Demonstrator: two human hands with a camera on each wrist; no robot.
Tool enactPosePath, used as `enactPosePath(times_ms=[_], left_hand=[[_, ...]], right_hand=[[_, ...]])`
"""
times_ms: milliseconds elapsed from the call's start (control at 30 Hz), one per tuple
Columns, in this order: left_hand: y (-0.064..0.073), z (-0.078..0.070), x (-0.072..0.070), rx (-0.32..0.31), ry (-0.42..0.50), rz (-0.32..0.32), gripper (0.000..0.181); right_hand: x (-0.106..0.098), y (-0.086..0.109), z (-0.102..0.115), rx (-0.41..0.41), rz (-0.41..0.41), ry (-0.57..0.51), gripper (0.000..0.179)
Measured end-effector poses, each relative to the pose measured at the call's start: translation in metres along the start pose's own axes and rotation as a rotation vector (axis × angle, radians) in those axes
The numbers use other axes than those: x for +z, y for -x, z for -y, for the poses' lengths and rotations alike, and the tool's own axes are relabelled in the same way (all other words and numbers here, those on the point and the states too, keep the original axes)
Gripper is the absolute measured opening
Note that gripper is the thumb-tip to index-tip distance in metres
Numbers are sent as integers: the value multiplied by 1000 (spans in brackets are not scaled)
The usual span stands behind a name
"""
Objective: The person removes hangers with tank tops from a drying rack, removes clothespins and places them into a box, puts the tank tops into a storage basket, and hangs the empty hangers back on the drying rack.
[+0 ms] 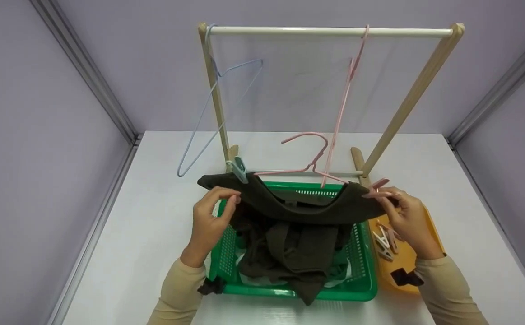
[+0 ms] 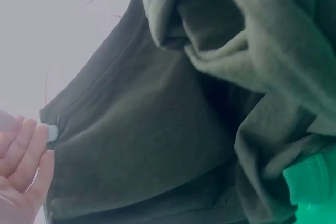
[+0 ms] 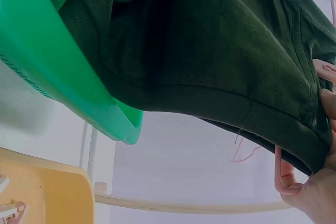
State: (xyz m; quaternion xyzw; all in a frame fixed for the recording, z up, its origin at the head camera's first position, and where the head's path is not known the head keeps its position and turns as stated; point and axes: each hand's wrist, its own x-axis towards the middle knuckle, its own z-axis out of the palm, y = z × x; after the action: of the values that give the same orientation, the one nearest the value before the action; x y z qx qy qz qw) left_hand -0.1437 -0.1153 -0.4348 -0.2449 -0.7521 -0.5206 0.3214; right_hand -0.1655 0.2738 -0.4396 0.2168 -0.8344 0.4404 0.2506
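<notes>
A dark olive garment [image 1: 298,253] hangs spread from a pink hanger [image 1: 313,170], its lower part bunched in a green basket [image 1: 366,289]. A pale blue clothespin [image 1: 239,169] is clipped on its left shoulder. The left hand [image 1: 210,221] pinches the cloth just below that clothespin, thumb and forefinger together. In the left wrist view its fingers [image 2: 31,156] lie right at the garment's edge. On the other side, the right hand [image 1: 409,216] grips a pink clothespin [image 1: 378,194] at the garment's right end. In the right wrist view the clothespin's pink arm [image 3: 281,174] sticks out below the cloth edge.
Behind stands a wooden rack with a white bar [image 1: 289,31]. A blue hanger [image 1: 199,126] and another pink hanger [image 1: 344,104] hang from it. To the right of the basket, a yellow tray [image 1: 402,266] holds several clothespins [image 1: 384,243].
</notes>
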Motion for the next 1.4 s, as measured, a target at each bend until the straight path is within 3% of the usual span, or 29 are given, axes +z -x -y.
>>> enactPosePath(times_ms=[267,400,500,600,767,933,1100,1267,1400], left_hand=[[-2,1,-10,-28,-57,-93,14],[-5,4,-13,-38,-127,-168,16],[-6,6,-14,-48,-188,-181,15],[-5,8,-15,-70,-244,-130,17],[-2,9,-19,-120,-312,44,22],[-1,9,-21,-120,-316,172,18],[0,11,-21,-116,-297,224,10],[1,11,-19,-157,-345,222,8],[1,10,-16,-168,-373,214,6]], right_hand=[[-3,0,0,26,21,-8,19],[-4,1,1,19,28,-17,19],[-4,2,1,-2,32,-31,18],[-4,3,1,-29,37,-48,16],[-4,4,2,-66,20,-39,15],[-4,3,2,-72,33,-31,19],[-5,2,2,-61,71,-48,22],[-3,3,3,-20,109,-99,23],[-2,5,3,-24,87,-99,22]])
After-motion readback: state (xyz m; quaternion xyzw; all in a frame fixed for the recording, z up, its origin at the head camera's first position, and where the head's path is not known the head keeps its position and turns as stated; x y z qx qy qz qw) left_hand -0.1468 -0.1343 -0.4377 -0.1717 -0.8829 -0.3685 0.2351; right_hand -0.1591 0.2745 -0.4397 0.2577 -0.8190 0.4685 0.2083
